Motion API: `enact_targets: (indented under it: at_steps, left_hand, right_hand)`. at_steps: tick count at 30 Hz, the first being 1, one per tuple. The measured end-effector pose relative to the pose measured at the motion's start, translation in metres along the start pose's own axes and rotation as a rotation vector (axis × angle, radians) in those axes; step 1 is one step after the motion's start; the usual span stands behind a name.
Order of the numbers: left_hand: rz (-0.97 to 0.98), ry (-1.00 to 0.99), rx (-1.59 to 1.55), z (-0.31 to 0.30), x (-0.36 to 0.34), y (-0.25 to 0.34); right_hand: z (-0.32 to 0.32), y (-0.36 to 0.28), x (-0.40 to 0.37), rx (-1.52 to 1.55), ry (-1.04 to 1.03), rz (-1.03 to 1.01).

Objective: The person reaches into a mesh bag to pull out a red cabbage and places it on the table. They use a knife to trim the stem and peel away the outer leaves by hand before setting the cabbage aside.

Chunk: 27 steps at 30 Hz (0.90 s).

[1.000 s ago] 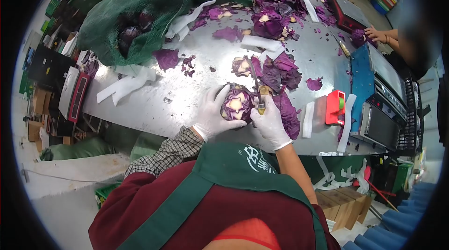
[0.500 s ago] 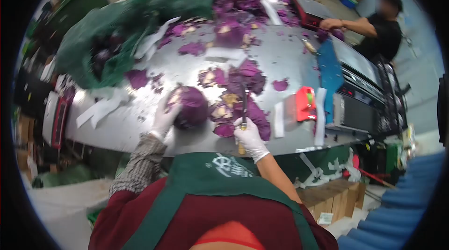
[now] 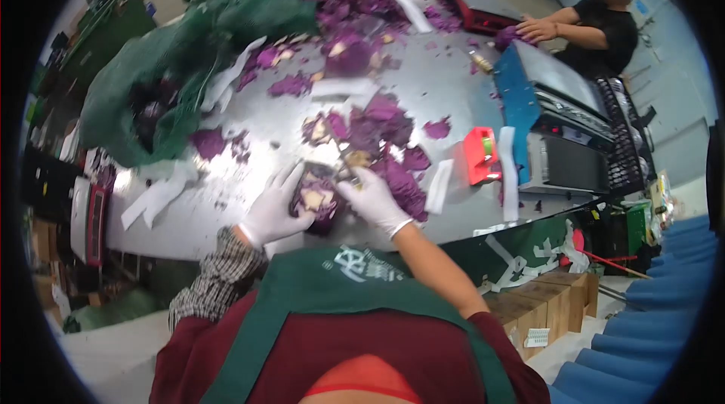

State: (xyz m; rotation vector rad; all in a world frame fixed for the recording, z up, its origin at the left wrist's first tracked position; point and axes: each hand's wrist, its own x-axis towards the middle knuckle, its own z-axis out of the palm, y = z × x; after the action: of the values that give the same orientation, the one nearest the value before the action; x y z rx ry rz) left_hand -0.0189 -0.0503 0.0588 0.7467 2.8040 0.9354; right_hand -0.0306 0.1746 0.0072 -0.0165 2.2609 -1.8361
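A red cabbage (image 3: 320,206) rests on the metal table in front of me, its pale cut stem end turned up toward me. Around its left side is my left hand (image 3: 276,211) in a white glove, thumb and fingers gripping it. My right hand (image 3: 375,200), also gloved, is closed on a knife (image 3: 343,153) whose blade points away from me. This hand is right against the cabbage's right side; its fingers partly hide the handle. Peeled purple leaves (image 3: 393,170) lie just beyond and to the right.
A green mesh sack (image 3: 124,94) with cabbages inside lies at the left. Another cabbage (image 3: 349,57) sits farther back near a leaf heap (image 3: 355,4). A red tape dispenser (image 3: 477,156) and machines (image 3: 566,170) stand right. A co-worker (image 3: 596,30) handles a cabbage at the far right.
The cabbage has been turned so its pale stem end shows, and it sits slightly nearer me. My right hand has brought the knife left, up to the cabbage; the blade now tilts left.
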Motion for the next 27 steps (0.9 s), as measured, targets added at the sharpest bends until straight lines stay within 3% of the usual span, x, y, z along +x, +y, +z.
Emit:
enact_targets:
  at_steps: [1, 2, 4, 6, 11, 21, 24, 27]
  left_hand:
    - [-0.035, 0.002, -0.034, 0.000, -0.003, 0.005]
    - [-0.030, 0.043, 0.121, 0.004, -0.004, 0.011]
    - [-0.064, 0.227, 0.132, 0.019, 0.000, 0.011]
    - [-0.105, 0.211, 0.173, 0.018, 0.003, 0.015]
    - [-0.155, 0.191, 0.243, 0.019, 0.014, 0.021]
    - [-0.170, 0.217, 0.211, 0.022, 0.025, 0.025]
    - [-0.080, 0.248, 0.222, 0.023, 0.019, 0.023]
    - [-0.043, 0.274, 0.103, 0.021, -0.008, -0.005]
  right_hand:
    - [0.005, 0.009, -0.001, -0.062, 0.017, -0.016]
    - [0.008, 0.014, -0.001, -0.126, 0.033, -0.042]
    - [0.012, 0.023, -0.002, -0.072, 0.090, -0.071]
    - [0.002, -0.007, -0.013, 0.042, 0.046, 0.155]
    - [0.003, -0.008, -0.031, -0.357, 0.046, -0.334]
    - [0.005, -0.013, -0.009, -0.412, 0.082, -0.308]
    - [-0.011, -0.002, 0.018, -0.406, 0.130, 0.006]
    - [-0.023, 0.016, 0.024, -0.121, 0.169, 0.204]
